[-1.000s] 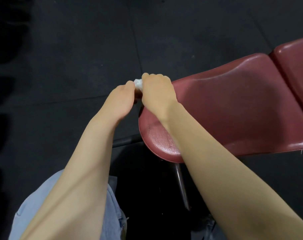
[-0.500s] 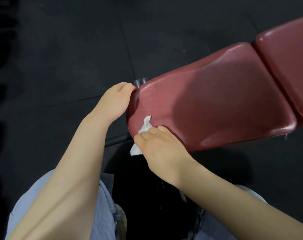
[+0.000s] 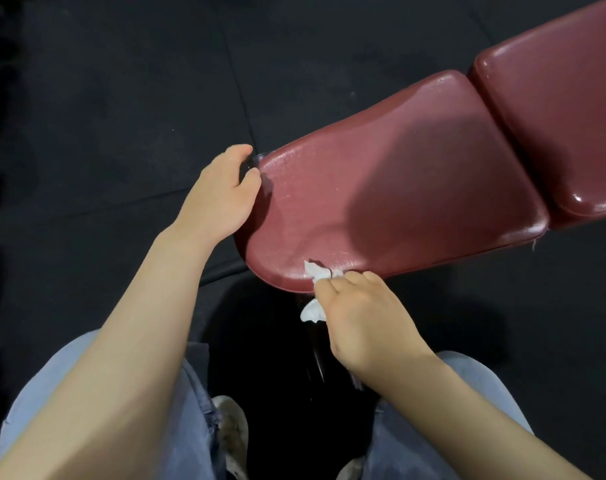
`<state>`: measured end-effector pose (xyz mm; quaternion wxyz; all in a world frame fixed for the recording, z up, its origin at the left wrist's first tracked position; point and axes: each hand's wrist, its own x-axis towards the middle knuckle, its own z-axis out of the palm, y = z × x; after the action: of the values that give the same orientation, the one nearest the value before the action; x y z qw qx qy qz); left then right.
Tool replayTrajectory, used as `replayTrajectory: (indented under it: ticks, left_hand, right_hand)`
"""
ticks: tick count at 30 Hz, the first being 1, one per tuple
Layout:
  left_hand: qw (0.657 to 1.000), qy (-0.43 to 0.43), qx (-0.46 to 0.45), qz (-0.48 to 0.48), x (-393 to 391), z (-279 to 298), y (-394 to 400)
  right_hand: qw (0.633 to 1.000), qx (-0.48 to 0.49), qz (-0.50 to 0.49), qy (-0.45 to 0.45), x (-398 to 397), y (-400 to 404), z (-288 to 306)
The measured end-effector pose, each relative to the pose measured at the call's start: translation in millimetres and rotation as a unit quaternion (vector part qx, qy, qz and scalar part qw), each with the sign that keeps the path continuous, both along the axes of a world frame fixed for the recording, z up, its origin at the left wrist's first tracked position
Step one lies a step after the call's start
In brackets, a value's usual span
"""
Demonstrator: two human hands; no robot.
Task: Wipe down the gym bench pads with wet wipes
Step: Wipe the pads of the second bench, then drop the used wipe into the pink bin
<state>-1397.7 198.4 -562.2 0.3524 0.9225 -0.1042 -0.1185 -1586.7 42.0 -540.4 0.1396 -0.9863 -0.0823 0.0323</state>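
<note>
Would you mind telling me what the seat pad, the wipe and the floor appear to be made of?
Seat pad: likely vinyl or faux leather over padding, dark red and glossy, with highlights on rounded edges and a fine grain.
Wipe: thin white nonwoven sheet or tissue, crumpled and limp in the right hand.
Floor: probably rubber matting, matte black, with straight seams between tiles.

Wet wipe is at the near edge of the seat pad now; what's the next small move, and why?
Probably slide the right hand and its wet wipe along the near edge of the seat pad toward the back pad. The wipe sits at the pad's near rim by the rounded end, the left hand steadies that end, and the back pad is not yet reached.
</note>
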Motion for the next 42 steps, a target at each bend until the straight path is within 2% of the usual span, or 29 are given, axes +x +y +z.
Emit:
replayTrajectory:
  ticks: [3, 6, 9, 12, 19, 24, 30, 33, 37, 42]
  left_hand:
    - [0.996, -0.080, 0.032, -0.035, -16.1, 8.2, -2.6]
    - [0.992, -0.108, 0.036, -0.055, -37.0, 19.2, -4.3]
    - [0.983, -0.129, 0.070, -0.112, -56.0, 34.2, -12.0]
    - [0.976, -0.122, 0.095, -0.154, -71.4, 57.6, -29.6]
    - [0.953, -0.073, 0.144, -0.258, -116.7, 128.5, -86.9]
    - [0.912, -0.045, 0.208, -0.351, -162.0, 188.6, -131.3]
    - [0.872, -0.033, 0.223, -0.434, -220.0, 268.6, -184.7]
    - [0.843, -0.038, 0.241, -0.479, -247.1, 302.3, -207.5]
    - [0.817, -0.041, 0.255, -0.516, -285.2, 338.4, -238.3]
    - [0.794, -0.038, 0.232, -0.561, -330.5, 372.7, -288.8]
  right_hand:
    - [0.998, 0.013, -0.058, 0.024, -5.2, -9.3, 13.4]
    - [0.989, 0.050, -0.137, 0.018, -8.4, -24.5, 29.8]
    - [0.974, 0.081, -0.208, 0.047, -17.8, -42.2, 43.6]
    - [0.956, 0.118, -0.264, 0.055, -33.4, -60.4, 64.9]
    - [0.917, 0.108, -0.371, 0.101, -98.3, -108.6, 129.7]
    - [0.878, 0.115, -0.439, 0.153, -167.9, -142.6, 194.6]
    - [0.833, 0.143, -0.511, 0.157, -261.2, -175.9, 281.9]
    - [0.789, 0.196, -0.559, 0.162, -308.9, -190.8, 319.9]
    - [0.693, 0.297, -0.647, 0.114, -366.2, -204.4, 360.4]
    - [0.611, 0.319, -0.720, 0.081, -422.9, -219.0, 397.8]
